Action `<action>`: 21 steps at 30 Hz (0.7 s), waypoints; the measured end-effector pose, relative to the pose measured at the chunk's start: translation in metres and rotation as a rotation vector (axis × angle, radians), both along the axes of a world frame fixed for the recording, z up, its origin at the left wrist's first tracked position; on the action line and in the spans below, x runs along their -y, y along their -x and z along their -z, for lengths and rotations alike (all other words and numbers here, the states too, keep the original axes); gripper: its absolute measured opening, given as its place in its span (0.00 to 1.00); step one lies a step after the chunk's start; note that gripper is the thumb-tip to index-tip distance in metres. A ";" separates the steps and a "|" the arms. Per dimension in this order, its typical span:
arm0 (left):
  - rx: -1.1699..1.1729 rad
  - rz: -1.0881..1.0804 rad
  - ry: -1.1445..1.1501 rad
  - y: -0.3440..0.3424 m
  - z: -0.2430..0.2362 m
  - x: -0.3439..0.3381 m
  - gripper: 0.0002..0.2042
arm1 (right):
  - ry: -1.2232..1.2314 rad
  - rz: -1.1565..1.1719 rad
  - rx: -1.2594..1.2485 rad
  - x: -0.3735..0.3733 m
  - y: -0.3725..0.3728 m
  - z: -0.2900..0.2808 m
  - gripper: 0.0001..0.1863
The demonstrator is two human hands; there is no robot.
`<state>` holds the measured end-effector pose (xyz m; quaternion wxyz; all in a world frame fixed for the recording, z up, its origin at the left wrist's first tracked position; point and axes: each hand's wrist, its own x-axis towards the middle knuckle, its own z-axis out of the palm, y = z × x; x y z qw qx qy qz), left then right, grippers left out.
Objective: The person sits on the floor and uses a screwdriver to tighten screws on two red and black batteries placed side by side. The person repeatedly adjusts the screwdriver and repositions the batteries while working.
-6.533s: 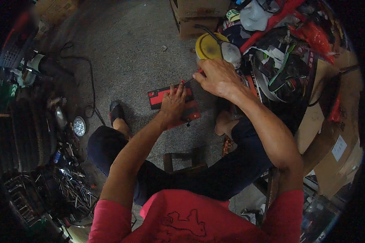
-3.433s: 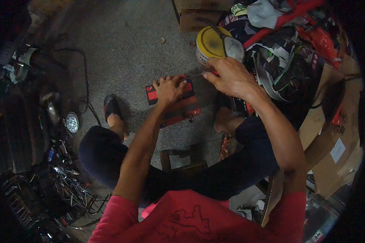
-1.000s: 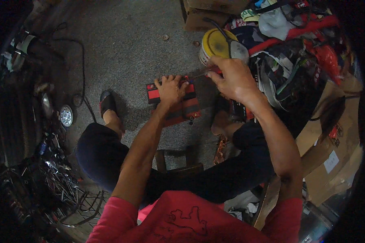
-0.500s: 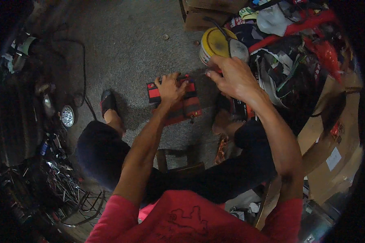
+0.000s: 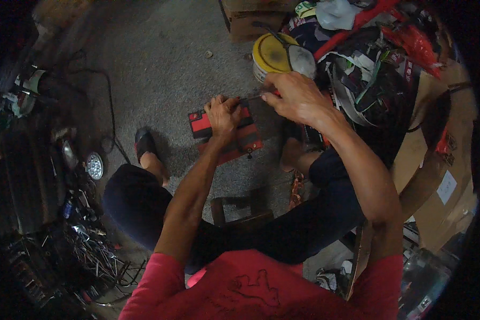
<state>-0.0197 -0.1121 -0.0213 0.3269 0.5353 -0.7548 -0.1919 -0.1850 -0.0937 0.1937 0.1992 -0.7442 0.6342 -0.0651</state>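
On the floor between my feet lies a red-and-black boxy object, in two parts or sections side by side, with small fittings at its edges. My left hand rests over its far section, fingers curled and gripping it. From the right, my right hand is closed around what looks like a screwdriver. A thin shaft points left toward my left fingertips, and a bit of red shows at the grip. Most of the handle is hidden in my fingers. Whether the tip touches the object I cannot tell.
A yellow-lidded tub stands just beyond my right hand. Bags and scraps pile up at the right, beside cardboard. Metal rods and parts clutter the left, near a round lamp. A cardboard box stands at the far side.
My left fingers have drawn together at the object's far edge, where they were spread before. My right hand has come slightly nearer, and the shaft now shows clearly. The whole view has shifted a little.
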 end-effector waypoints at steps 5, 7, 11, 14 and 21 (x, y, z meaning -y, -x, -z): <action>0.042 0.012 0.021 0.001 0.001 0.003 0.09 | -0.039 0.002 -0.003 0.001 0.000 -0.001 0.14; 0.033 0.027 0.006 0.000 0.002 0.003 0.09 | -0.038 0.000 -0.003 0.002 0.000 0.000 0.13; 0.023 0.040 -0.025 -0.003 0.003 0.004 0.10 | -0.003 -0.023 0.010 0.003 -0.001 0.004 0.12; 0.036 0.049 -0.035 -0.003 0.002 0.005 0.10 | 0.003 -0.031 0.007 0.003 -0.003 0.003 0.12; 0.053 0.053 -0.047 -0.001 -0.005 0.007 0.09 | -0.001 -0.034 0.054 0.005 -0.002 0.004 0.12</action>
